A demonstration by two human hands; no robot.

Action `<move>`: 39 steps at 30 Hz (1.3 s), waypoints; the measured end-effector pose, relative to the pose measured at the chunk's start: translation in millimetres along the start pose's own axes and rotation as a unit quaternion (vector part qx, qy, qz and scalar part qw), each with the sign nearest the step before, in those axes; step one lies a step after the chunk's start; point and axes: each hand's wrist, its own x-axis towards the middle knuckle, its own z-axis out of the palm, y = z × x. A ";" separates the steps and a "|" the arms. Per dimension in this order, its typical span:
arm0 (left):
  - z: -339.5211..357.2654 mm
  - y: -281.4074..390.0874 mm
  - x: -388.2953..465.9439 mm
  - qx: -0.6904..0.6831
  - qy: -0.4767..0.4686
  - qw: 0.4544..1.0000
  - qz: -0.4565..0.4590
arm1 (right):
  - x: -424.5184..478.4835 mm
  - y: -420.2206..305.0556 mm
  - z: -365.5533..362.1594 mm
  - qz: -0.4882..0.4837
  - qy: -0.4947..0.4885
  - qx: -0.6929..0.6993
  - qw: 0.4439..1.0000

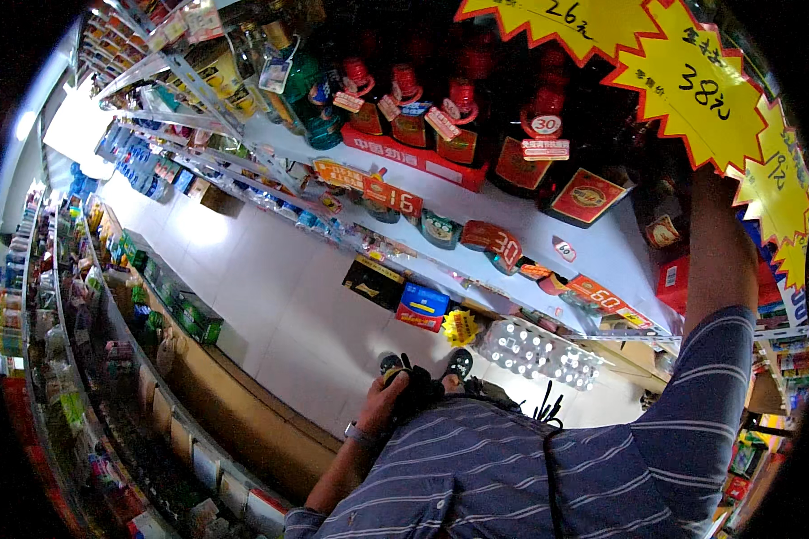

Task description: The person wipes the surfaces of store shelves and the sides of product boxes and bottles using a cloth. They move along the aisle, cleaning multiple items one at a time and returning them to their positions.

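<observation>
My left hand (391,394) is low in front of my body, its fingers closed around a dark object (421,384) that I cannot make out. My right forearm reaches up at the right, and the hand is hidden behind yellow starburst price signs (694,87). Left of that arm, dark bottles with red caps (462,111) stand in a row on a white shelf (607,269). A dark bottle with a red label (586,195) tilts near the shelf's right part. A green bottle (320,101) stands at the row's left end.
Below the shelf, a blue and red box (423,306), a black box (374,281) and a shrink-wrapped pack of cans or bottles (543,354) are on the tiled floor (270,269). Stocked shelves (114,337) curve along the left, with green cartons (199,320) beside the aisle.
</observation>
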 end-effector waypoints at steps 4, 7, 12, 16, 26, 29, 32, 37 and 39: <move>-2.0 7.8 -0.9 -0.002 0.000 1.000 -0.023 | -9.9 -0.9 -8.6 0.029 0.004 0.013 0.999; -7.9 15.1 12.6 0.058 -0.010 0.998 -0.025 | -27.6 -10.8 -18.2 0.045 0.026 0.048 0.997; -28.7 29.4 18.4 0.134 -0.071 0.988 0.003 | -173.3 -105.4 -46.7 0.014 0.213 0.413 0.885; -41.1 46.0 23.9 0.119 -0.085 0.989 -0.034 | -367.6 -149.1 -24.4 -0.177 0.076 0.296 0.936; -77.2 69.2 13.3 0.115 -0.053 0.992 -0.023 | -371.0 -216.2 221.9 -0.301 -0.108 -0.010 0.948; -105.3 53.1 14.0 0.098 -0.028 0.995 -0.021 | -341.4 -191.9 305.5 -0.278 -0.115 -0.062 0.952; -126.4 34.7 3.5 0.036 -0.006 0.999 -0.016 | -323.4 -232.0 293.5 -0.151 -0.272 0.041 0.950; -129.6 47.6 -5.7 0.026 -0.005 0.999 -0.023 | -314.1 -246.8 294.6 -0.086 -0.320 0.050 0.942; -131.0 46.1 0.2 0.012 -0.012 1.000 -0.019 | -313.7 -248.8 288.6 -0.078 -0.327 0.054 0.940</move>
